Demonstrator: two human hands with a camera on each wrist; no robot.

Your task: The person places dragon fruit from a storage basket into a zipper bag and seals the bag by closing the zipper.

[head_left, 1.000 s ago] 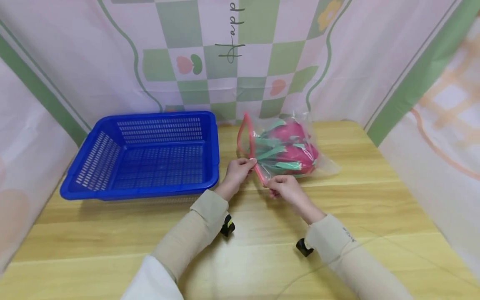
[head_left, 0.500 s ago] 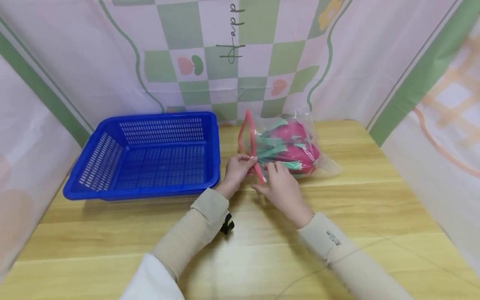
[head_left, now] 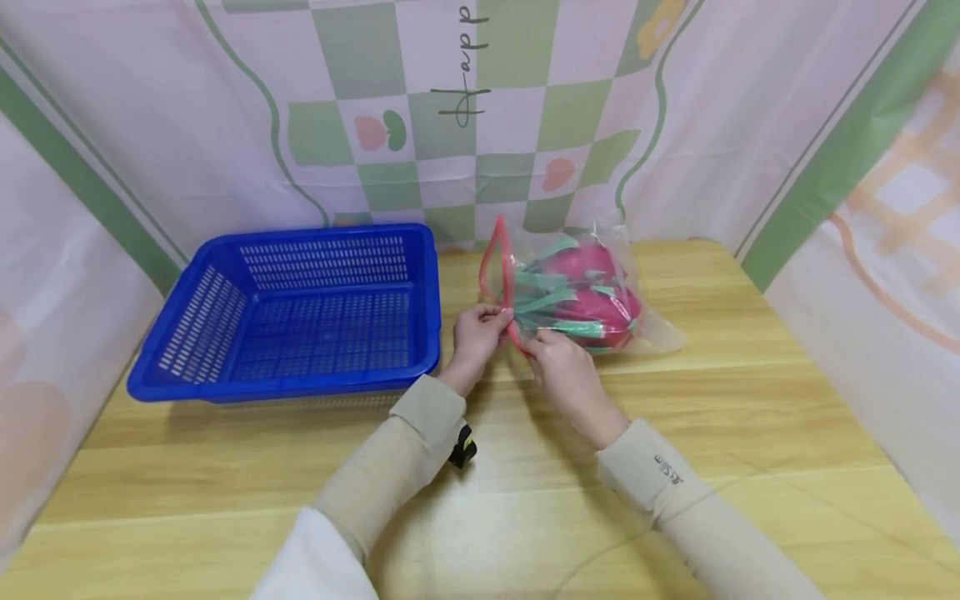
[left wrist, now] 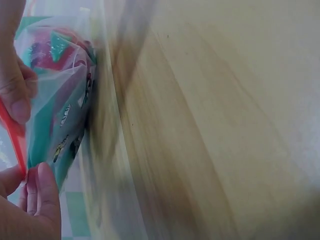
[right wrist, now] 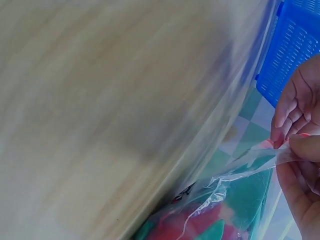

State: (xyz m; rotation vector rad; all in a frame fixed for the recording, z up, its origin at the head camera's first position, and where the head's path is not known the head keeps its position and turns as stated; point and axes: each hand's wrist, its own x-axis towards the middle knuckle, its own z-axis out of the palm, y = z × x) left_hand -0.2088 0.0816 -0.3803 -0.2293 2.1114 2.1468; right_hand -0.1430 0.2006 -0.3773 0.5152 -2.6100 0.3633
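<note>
A clear zip bag (head_left: 540, 329) with a red zip edge (head_left: 507, 275) lies on its side on the table. Two magenta dragon fruits (head_left: 603, 308) with green leafy tips are inside, the tips toward the mouth. My left hand (head_left: 474, 340) pinches the red edge between thumb and fingers. Close beside it, my right hand (head_left: 564, 367) grips the near end of the same edge. In the left wrist view both hands hold the red strip (left wrist: 15, 135). The far part of the mouth gapes in a loop. In the right wrist view, clear film stretches from my right thumb (right wrist: 306, 148).
Left of the bag stands a blue plastic basket (head_left: 285, 387) with slotted walls and nothing in it. A patterned cloth (head_left: 510, 125) hangs behind the wooden table (head_left: 525, 533). A black camera piece (head_left: 463, 447) sits under my left wrist.
My right hand let go of the strip's near corner, shifted slightly up with fingers spread, and now grips it again nearer my left hand. My left hand kept its pinch.
</note>
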